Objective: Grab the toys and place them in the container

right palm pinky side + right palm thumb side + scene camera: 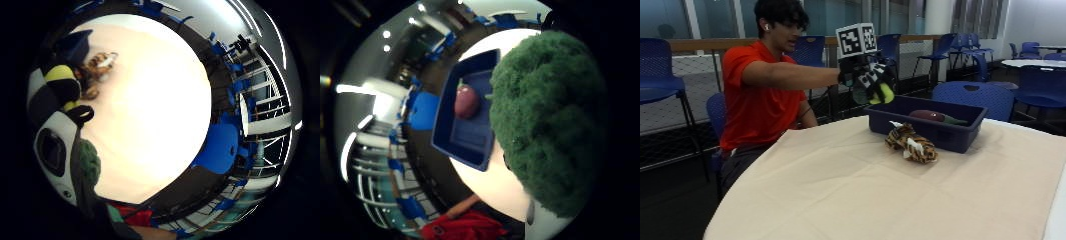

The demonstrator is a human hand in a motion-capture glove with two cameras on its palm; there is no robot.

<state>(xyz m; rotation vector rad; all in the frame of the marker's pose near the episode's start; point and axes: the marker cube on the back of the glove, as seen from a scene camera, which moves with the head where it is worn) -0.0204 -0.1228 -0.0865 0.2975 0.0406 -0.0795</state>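
Note:
My gloved right hand (869, 80) is raised above the table, just left of the dark blue container (933, 134). Its fingers curl round a green fuzzy toy (550, 120), which sits close against the palm and also shows by the glove (90, 162). Below and beside the hand, the blue container (465, 145) holds a maroon toy (927, 115) with a green end (466, 101). A striped tiger plush (911, 142) lies on the tablecloth against the container's front wall, and shows beside the container (75, 45) as the tiger (100, 62).
A beige cloth covers the round table (859, 195). Blue chairs (973, 95) stand behind the container and along the railing. The person in a red shirt (756, 105) sits at the table's far left side.

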